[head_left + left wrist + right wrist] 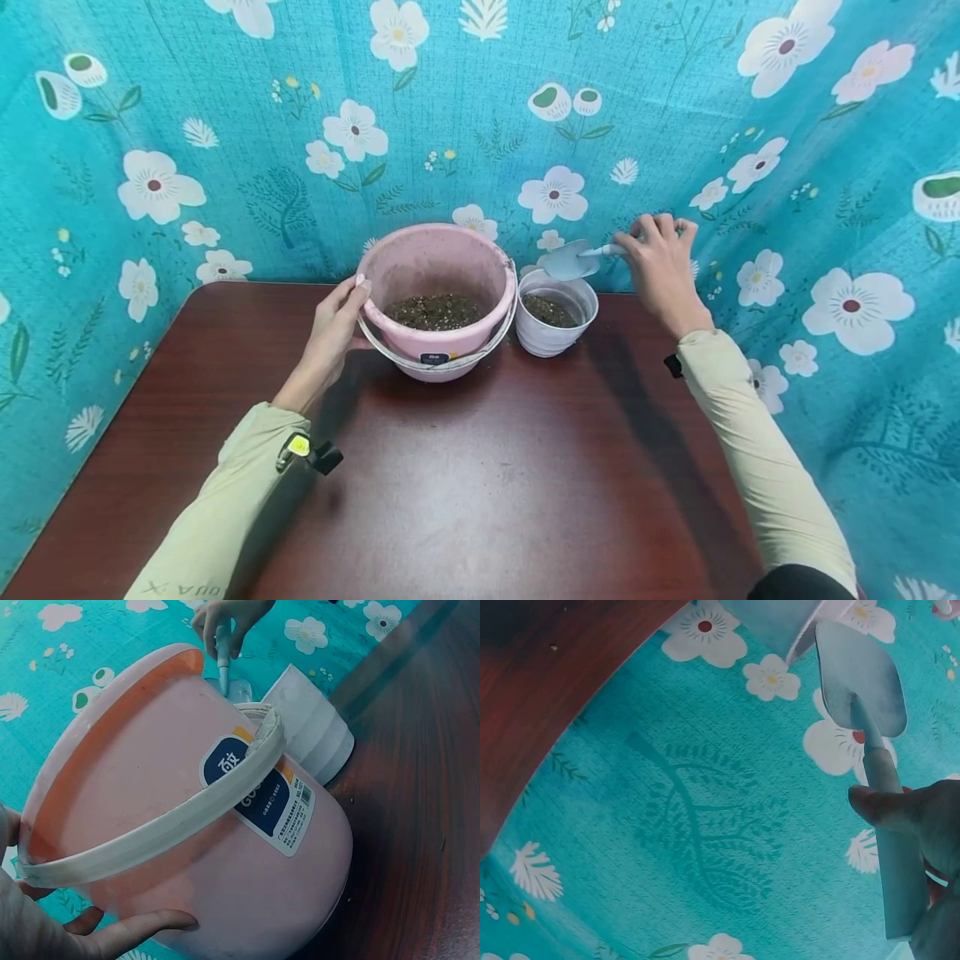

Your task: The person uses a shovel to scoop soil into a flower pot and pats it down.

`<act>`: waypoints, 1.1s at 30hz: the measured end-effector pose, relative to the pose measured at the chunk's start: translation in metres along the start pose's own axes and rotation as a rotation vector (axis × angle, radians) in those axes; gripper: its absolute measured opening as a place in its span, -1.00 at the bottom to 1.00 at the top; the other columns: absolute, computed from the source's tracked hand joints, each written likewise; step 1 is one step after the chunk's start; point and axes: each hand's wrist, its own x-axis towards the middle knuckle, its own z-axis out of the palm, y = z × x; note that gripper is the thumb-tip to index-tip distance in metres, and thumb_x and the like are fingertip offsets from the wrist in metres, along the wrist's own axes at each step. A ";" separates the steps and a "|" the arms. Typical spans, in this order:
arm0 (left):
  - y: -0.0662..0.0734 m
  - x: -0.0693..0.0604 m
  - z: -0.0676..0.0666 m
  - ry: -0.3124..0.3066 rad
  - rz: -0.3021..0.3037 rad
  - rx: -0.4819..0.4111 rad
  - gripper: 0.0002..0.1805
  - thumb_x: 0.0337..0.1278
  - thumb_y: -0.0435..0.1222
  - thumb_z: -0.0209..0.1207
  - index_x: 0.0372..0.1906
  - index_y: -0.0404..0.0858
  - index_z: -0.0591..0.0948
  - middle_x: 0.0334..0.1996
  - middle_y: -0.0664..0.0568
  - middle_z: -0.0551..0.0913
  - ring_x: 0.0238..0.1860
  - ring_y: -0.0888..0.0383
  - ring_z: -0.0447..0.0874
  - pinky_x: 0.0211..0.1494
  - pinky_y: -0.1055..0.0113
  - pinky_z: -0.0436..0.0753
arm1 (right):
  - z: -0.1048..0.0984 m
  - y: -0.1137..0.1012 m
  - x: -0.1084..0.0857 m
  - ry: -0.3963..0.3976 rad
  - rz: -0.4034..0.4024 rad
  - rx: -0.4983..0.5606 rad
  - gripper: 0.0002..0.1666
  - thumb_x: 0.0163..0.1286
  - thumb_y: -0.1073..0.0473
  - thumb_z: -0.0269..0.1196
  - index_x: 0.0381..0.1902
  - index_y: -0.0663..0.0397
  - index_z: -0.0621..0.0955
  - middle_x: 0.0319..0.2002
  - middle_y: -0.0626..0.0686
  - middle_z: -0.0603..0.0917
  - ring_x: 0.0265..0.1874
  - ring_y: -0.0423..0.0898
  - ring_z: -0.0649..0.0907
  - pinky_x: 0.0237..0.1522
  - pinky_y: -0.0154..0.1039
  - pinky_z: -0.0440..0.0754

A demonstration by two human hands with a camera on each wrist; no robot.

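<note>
A pink bucket (442,340) with dark soil (437,312) inside stands at the back of the table, its pale handle hanging down across the front. My left hand (330,333) grips the bucket's left rim, thumb over the edge. Close on its right is a white ribbed pot (551,337), also with soil in it. Above that pot's back rim is the blade of a light-blue hand trowel (572,260). The trowel's handle is held by my right hand (663,265), with the thumb along it in the right wrist view. No soil shows on the visible blade face (859,675).
The dark reddish-brown table (465,483) extends toward me, with a few specks on it. A turquoise flowered curtain (450,117) hangs right behind the bucket and pot and along both sides.
</note>
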 end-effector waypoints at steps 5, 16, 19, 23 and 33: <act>-0.001 0.000 0.001 -0.003 -0.003 -0.020 -0.33 0.56 -0.01 0.07 0.60 -0.17 0.33 0.35 -0.28 0.37 -0.26 0.29 0.66 -0.40 0.34 0.80 | -0.001 -0.007 0.004 0.018 0.022 -0.007 -0.84 0.44 0.42 0.33 -0.07 0.23 0.75 -0.13 0.30 0.54 -0.14 0.30 0.38 0.01 0.42 0.22; -0.001 -0.001 0.000 -0.018 0.006 -0.014 -0.33 0.58 0.00 0.05 0.61 -0.16 0.31 0.40 -0.31 0.38 -0.25 0.33 0.67 -0.37 0.33 0.81 | -0.003 -0.037 0.025 0.119 0.032 0.034 -0.79 0.48 0.21 0.36 0.00 0.18 0.72 -0.06 0.33 0.56 -0.10 0.32 0.40 -0.03 0.38 0.21; -0.001 -0.001 0.000 -0.015 0.007 -0.021 -0.34 0.59 -0.01 0.05 0.61 -0.17 0.32 0.39 -0.31 0.39 -0.25 0.33 0.66 -0.38 0.33 0.81 | -0.005 -0.050 0.036 0.144 0.006 0.027 -0.80 0.48 0.21 0.36 -0.01 0.17 0.73 -0.06 0.31 0.58 -0.12 0.31 0.41 -0.05 0.36 0.23; 0.000 -0.001 0.000 -0.007 0.003 -0.029 -0.35 0.58 -0.02 0.06 0.60 -0.17 0.33 0.37 -0.30 0.39 -0.27 0.31 0.66 -0.40 0.33 0.80 | -0.005 -0.068 0.051 0.156 -0.036 0.047 -0.80 0.49 0.19 0.36 -0.02 0.15 0.75 -0.07 0.26 0.64 -0.10 0.27 0.45 -0.02 0.35 0.27; 0.002 0.000 0.000 -0.004 -0.025 -0.006 -0.32 0.56 -0.01 0.06 0.62 -0.15 0.30 0.46 -0.28 0.35 -0.13 0.21 0.63 -0.43 0.33 0.79 | 0.014 -0.118 0.086 0.072 -0.194 -0.001 -0.83 0.48 0.17 0.34 -0.07 0.09 0.79 -0.11 0.11 0.74 -0.07 0.15 0.54 0.09 0.31 0.38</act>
